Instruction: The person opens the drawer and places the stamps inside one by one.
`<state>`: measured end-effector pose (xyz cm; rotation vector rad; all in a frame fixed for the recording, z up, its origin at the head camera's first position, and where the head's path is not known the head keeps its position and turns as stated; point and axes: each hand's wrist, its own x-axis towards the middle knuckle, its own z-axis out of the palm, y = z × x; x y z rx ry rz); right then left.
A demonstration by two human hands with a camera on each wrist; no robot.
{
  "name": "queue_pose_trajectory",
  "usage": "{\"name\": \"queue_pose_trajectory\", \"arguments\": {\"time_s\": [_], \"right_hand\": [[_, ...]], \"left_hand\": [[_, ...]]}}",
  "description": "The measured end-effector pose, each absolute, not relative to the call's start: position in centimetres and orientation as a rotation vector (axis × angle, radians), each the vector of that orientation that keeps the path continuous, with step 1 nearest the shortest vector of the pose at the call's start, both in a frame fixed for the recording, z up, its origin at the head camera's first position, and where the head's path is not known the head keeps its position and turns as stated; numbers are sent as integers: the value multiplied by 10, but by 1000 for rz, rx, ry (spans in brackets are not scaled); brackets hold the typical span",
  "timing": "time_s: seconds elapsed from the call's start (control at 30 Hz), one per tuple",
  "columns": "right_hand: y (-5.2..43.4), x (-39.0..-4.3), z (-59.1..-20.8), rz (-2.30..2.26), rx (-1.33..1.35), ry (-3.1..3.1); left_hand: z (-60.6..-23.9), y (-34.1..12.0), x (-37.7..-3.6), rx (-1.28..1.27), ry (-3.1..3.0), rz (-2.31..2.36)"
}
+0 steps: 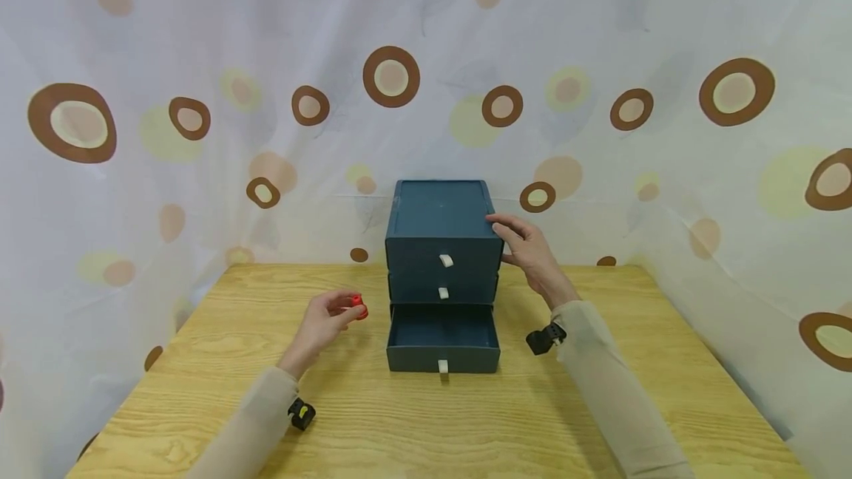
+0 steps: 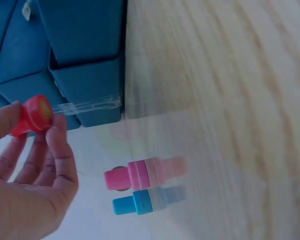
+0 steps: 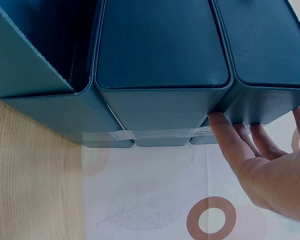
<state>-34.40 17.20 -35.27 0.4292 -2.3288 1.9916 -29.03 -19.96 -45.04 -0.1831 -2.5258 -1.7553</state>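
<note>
A dark blue three-drawer cabinet (image 1: 442, 216) stands at the back middle of the wooden table (image 1: 413, 420). Its bottom drawer (image 1: 442, 333) is pulled out and looks bare inside; the two upper drawers are closed. My left hand (image 1: 333, 316) is held just left of the open drawer and pinches a small red stamp-like piece (image 1: 359, 307) at its fingertips. The left wrist view shows that red piece (image 2: 32, 114) between thumb and fingers. My right hand (image 1: 526, 246) rests with straight fingers against the cabinet's upper right edge; its fingers (image 3: 230, 140) touch the cabinet (image 3: 162, 45) there.
In the left wrist view, a pink piece (image 2: 140, 174) and a blue piece (image 2: 140, 201) of the same shape lie side by side near the cabinet's corner (image 2: 85, 30). A spotted curtain (image 1: 200, 94) closes in the table at the back and sides.
</note>
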Motion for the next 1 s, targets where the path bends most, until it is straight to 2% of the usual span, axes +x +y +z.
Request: {"name": "queue_pose_trajectory", "arguments": {"time_s": [1.0], "right_hand": [[172, -343, -354, 1981, 429, -2316]], "left_hand": [[-444, -150, -295, -469, -2443, -1681]]}}
